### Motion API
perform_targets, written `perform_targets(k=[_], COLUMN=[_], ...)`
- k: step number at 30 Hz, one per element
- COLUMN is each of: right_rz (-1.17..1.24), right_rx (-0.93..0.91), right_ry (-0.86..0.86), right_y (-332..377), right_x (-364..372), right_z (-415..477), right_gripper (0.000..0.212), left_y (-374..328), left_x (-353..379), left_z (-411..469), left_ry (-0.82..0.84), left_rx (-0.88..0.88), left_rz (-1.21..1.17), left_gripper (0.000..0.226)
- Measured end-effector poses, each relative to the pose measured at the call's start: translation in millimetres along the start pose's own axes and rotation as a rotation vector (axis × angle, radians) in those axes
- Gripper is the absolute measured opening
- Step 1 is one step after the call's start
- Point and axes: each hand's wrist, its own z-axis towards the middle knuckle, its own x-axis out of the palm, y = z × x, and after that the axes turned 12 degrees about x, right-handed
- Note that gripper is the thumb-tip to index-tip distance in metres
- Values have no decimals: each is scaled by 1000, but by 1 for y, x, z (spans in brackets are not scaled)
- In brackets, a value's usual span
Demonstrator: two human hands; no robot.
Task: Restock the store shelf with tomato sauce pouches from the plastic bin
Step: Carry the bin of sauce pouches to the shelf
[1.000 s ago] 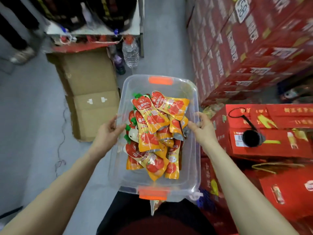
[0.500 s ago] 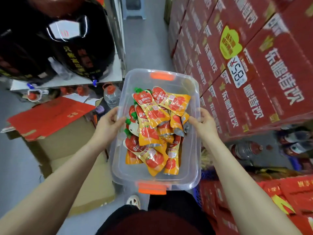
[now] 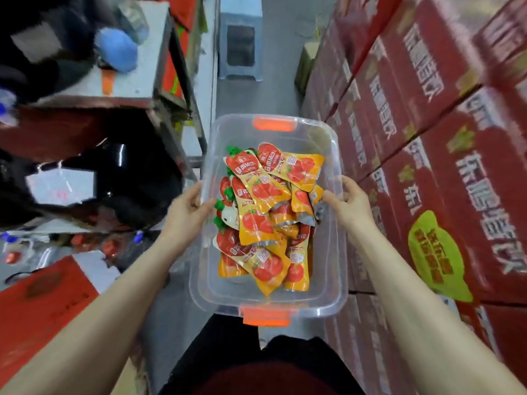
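Status: restock not started as far as I can see. All tomato sauce pouches sit in a loose pile in the plastic bin, none on any shelf in view. The bin is in the centre of the frame, carried in the air in front of the body, both orange latches visible and the lid off. Left hand grasps the bin's left rim with the thumb hooked inside; right hand grasps the right rim the same way. So both hands are busy and neither is free to pick. Left to do: get to the target shelf, park the bin, move the pouches out. I can't tell which shelf is the target. Surroundings: a wall of stacked red cartons fills the right of the frame, close to the bin. A metal rack with dark items and a blue object is at upper left, and a flat red carton at lower left. The floor strip between them is narrow. A grey stool at top centre stands in that lane and is a likely obstruction. The view is motion-blurred, so fine detail is unreliable.
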Motion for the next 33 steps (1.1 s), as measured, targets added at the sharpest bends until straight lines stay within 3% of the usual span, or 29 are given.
perform_targets(k=[7,10,12,16,21,28,33], right_rz=[-22,-26,-42,-65,-49,-15,6], right_rx=[20,5,-3,-85,-124,-102,-20], right_ry=[8,35,77,107,130,117,84], right_y=[128,176,213,286,371,482,558], right_x=[10,15,18,32,54,96,122], right_z=[189,274,342,442,561,712,808], right_gripper=[58,74,76,55,31,43,54], left_y=[-38,-46,-43,-33,-51,-78,-90], left_x=[24,35,43,52,58,44,25], left_z=[218,307,373,485,619,812,943], left_ry=[-109,-144,-200,-250,-297,-271,-218], left_rx=[-30,-52,-100,-127,-169,-140,-168], left_rz=[-5,-11,-3,-2,-30,-53,-21], left_gripper=[39,31,46,78,53,51,68])
